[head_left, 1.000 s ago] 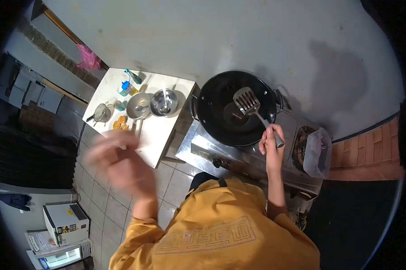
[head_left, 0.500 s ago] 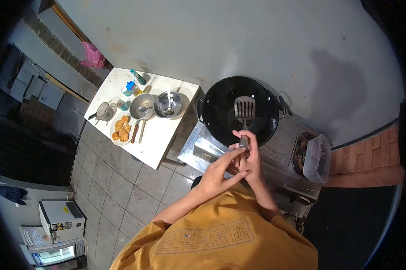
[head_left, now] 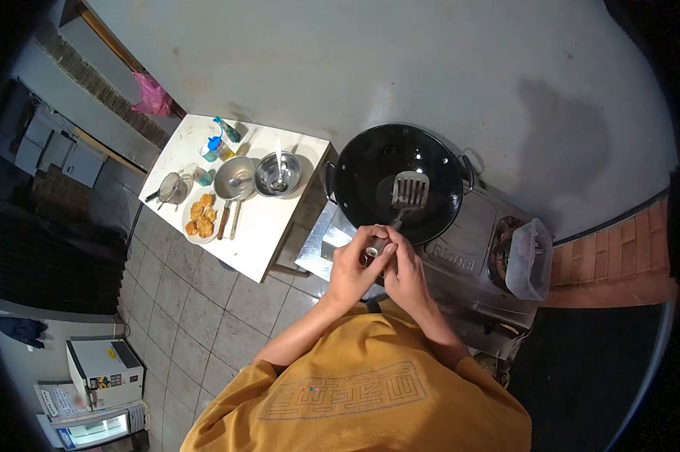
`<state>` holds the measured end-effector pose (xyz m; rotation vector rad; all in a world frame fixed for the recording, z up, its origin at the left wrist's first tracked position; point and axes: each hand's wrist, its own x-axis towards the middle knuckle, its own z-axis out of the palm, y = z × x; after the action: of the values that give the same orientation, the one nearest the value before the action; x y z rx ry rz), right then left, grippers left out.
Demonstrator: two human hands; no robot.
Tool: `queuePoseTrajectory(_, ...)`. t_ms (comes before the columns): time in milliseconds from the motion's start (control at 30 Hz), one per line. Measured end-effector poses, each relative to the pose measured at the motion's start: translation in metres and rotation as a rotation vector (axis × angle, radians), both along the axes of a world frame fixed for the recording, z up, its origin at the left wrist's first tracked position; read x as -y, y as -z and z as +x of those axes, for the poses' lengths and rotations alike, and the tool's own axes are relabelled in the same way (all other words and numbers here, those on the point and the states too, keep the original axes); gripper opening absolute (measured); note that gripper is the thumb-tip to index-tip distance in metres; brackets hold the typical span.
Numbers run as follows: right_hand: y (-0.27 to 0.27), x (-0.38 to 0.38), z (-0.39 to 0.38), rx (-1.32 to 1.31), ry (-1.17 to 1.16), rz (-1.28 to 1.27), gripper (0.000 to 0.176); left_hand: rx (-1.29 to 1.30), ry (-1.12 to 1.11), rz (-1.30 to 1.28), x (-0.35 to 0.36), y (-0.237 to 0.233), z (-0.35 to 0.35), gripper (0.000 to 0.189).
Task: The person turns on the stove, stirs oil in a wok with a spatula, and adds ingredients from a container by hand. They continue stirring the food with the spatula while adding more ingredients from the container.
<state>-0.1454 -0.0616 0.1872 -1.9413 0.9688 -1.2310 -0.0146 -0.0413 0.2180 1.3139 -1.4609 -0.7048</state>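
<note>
A slotted metal spatula (head_left: 411, 191) points away from me, its head over the black wok (head_left: 360, 162) on the stove. My left hand (head_left: 349, 270) is closed round the handle, whose end shows between thumb and fingers. Pressed against it from the other side, my right hand (head_left: 406, 280) has its fingers bent on the same handle, and the two hands touch. Part of the handle is hidden by the fingers. The wok's dark inside is shiny, with no food visible in it.
On the white table (head_left: 255, 245) at left are a plate of fried pieces (head_left: 201, 216), a saucepan (head_left: 234, 178), a steel bowl (head_left: 278, 174) with a spoon, a strainer (head_left: 173, 187) and bottles (head_left: 220, 148). A clear plastic tub (head_left: 529, 260) sits at the stove's right end.
My left hand has gone from fingers stretched beside the handle to closed round its end. The right fingers have shifted along the handle, and the spatula has turned, its head tilting slightly.
</note>
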Motion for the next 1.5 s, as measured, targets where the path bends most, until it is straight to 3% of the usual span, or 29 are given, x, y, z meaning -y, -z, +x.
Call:
queuePoseTrajectory(100,-0.001,-0.003,0.002,-0.029,-0.017,0.052,0.043,-0.056,-0.011,-0.013,0.001,0.012,0.0,0.025)
queuePoseTrajectory(167,0.0,-0.001,0.004,-0.04,-0.049,0.021,0.053,-0.395,-0.005,0.075,-0.001,0.017,-0.003,0.016)
queuePoseTrajectory(200,-0.001,-0.002,0.005,-0.038,-0.049,0.021,0.053,-0.393,-0.004,0.075,-0.002,0.021,-0.003,0.016)
queuePoseTrajectory(267,-0.007,-0.004,0.006,-0.07,-0.108,0.006,0.058,-0.634,-0.031,0.137,-0.006,0.026,-0.004,0.01)
queuePoseTrajectory(400,-0.011,-0.009,0.008,-0.07,-0.19,0.134,0.064,-0.58,-0.089,-0.026,-0.009,0.029,-0.009,0.008)
queuePoseTrajectory(500,-0.014,-0.008,0.009,0.016,-0.187,0.087,0.065,-0.576,-0.163,-0.102,-0.009,0.027,-0.008,0.005)
queuePoseTrajectory(533,-0.014,-0.009,0.008,0.041,-0.173,0.108,0.065,-0.47,-0.163,-0.162,-0.008,0.021,-0.004,0.006)
queuePoseTrajectory(633,-0.011,-0.006,-0.009,0.102,-0.052,0.157,0.049,-0.541,-0.211,-0.157,-0.008,0.017,0.007,0.006)
queuePoseTrajectory(733,-0.014,0.001,-0.047,0.178,0.235,0.114,0.027,-0.551,-0.197,-0.206,-0.009,0.013,0.022,0.009)
queuePoseTrajectory(833,-0.004,0.006,-0.112,0.582,0.455,0.318,0.017,-0.595,-0.197,-0.263,-0.008,0.02,0.037,0.009)
queuePoseTrajectory(900,0.018,-0.004,-0.165,1.114,0.481,0.432,0.019,-0.549,-0.178,-0.255,-0.007,0.015,0.042,0.01)
queuePoseTrajectory(967,0.026,-0.021,-0.196,1.178,0.595,0.391,0.021,-0.563,-0.139,-0.226,-0.006,0.011,0.044,0.011)
queuePoseTrajectory(1033,0.027,-0.032,-0.218,1.281,0.928,0.317,0.021,-0.551,-0.134,-0.217,-0.003,0.008,0.044,0.012)
queuePoseTrajectory(1067,0.029,-0.038,-0.229,1.285,0.945,0.303,0.021,-0.547,-0.118,-0.203,-0.001,0.009,0.047,0.012)
queuePoseTrajectory(1233,0.067,-0.056,-0.276,0.806,1.413,0.372,0.039,-0.566,-0.119,-0.19,0.008,0.006,0.045,0.011)
queuePoseTrajectory(1267,0.079,-0.056,-0.292,0.811,1.423,0.366,0.039,-0.567,-0.12,-0.186,0.01,0.004,0.045,0.011)
queuePoseTrajectory(1333,0.092,-0.059,-0.312,0.575,1.539,0.37,0.041,-0.565,-0.108,-0.166,0.012,0.002,0.047,0.011)
queuePoseTrajectory(1367,0.09,-0.062,-0.312,0.576,1.556,0.371,0.041,-0.563,-0.095,-0.167,0.014,0.003,0.048,0.011)
queuePoseTrajectory(1433,0.077,-0.063,-0.305,0.504,1.486,0.704,0.042,-0.564,-0.066,-0.176,0.022,0.002,0.052,0.011)
queuePoseTrajectory(1467,0.068,-0.063,-0.3,0.505,1.502,0.701,0.042,-0.554,-0.066,-0.173,0.025,0.002,0.053,0.011)
queuePoseTrajectory(1500,0.059,-0.063,-0.295,0.678,1.395,0.766,0.037,-0.562,-0.055,-0.167,0.03,0.002,0.053,0.011)
